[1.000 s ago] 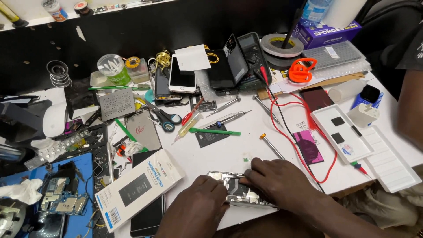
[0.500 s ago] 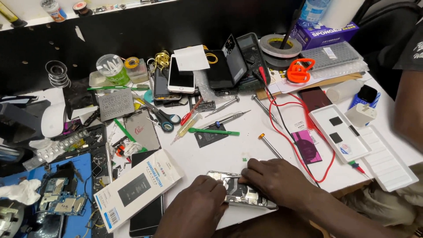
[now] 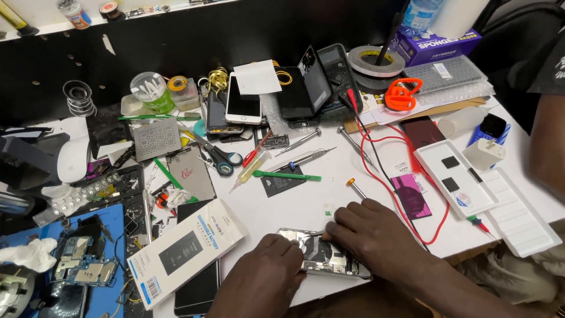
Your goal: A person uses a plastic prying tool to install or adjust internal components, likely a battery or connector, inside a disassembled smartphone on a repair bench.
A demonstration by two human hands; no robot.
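An opened phone [image 3: 321,253] is pinned low-centre on the bench [image 3: 306,206] — left hand [image 3: 265,277] and right hand [image 3: 371,235] fingers closed on it; a white box [image 3: 182,250] lies left, red wire [image 3: 406,188] right.

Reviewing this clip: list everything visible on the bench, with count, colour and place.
opened phone: one, silver frame, front centre, under both hands
white box: one, white with a dark panel, front left
white phone: one, white, back centre
scissors: one pair, dark handles, centre left
green pry tool: one, green, centre
red lead: one, red, looping at centre right
orange suction tool: one, orange, back right
tape roll: one, pale, back right
white tray: one, white, right
circuit board: one, on the blue mat, front left
left hand: resting on the opened phone's near end
right hand: on the opened phone's right end
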